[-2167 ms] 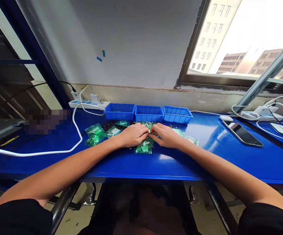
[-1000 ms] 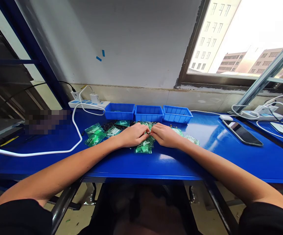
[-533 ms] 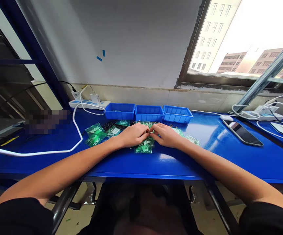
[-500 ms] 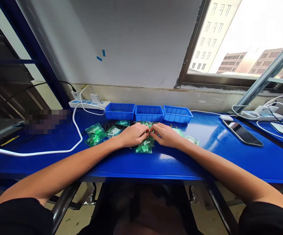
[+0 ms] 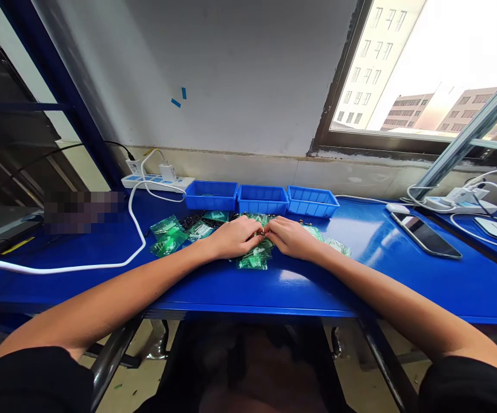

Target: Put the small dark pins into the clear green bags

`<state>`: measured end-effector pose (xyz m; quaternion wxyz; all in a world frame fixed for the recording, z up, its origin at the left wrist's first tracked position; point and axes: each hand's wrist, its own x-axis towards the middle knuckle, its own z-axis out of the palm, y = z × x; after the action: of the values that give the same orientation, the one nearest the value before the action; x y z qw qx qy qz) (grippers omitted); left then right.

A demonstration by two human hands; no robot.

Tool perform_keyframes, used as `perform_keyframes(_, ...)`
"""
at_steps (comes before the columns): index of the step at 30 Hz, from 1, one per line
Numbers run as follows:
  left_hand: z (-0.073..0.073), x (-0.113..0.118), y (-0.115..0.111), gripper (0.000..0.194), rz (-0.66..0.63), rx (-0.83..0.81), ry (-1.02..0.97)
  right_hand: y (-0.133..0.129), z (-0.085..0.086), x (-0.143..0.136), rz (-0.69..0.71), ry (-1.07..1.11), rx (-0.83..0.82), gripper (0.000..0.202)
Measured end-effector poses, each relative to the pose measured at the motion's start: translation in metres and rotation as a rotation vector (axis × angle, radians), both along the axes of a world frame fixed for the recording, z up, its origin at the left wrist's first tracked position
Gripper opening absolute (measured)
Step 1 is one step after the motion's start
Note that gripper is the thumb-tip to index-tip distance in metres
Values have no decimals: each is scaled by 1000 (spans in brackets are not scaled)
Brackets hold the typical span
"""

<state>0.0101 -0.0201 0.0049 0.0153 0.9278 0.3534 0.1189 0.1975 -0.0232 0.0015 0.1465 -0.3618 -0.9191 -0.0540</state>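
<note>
My left hand [image 5: 237, 236] and my right hand [image 5: 290, 236] meet fingertip to fingertip over the middle of the blue table [image 5: 248, 295]. Both are closed in a pinch around something small that I cannot make out, mostly covered by the fingers. Beneath them lie green plastic packets [image 5: 255, 257]. More shiny green packets [image 5: 169, 236] are piled left of my left hand, beside small black parts [image 5: 192, 220]. A further green packet [image 5: 338, 246] pokes out past my right wrist.
Three blue bins [image 5: 263, 199] stand in a row behind my hands. A power strip [image 5: 158, 182] with chargers sits back left, and its thick white cable [image 5: 59, 269] crosses the table. At right lie a phone [image 5: 424, 234] and another power strip [image 5: 461, 202].
My right fingers have shifted slightly where they meet the left ones. My left hand and the packets look the same.
</note>
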Motion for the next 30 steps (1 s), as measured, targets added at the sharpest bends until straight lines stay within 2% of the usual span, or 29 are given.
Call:
perform_keyframes(15,1,1,0,25,15,-33,25,0,0,1,41,26,7,14)
perform_keyframes(30,-1,1,2,26,-2,-23,10,-2,2,-1,-14,22,-34,8)
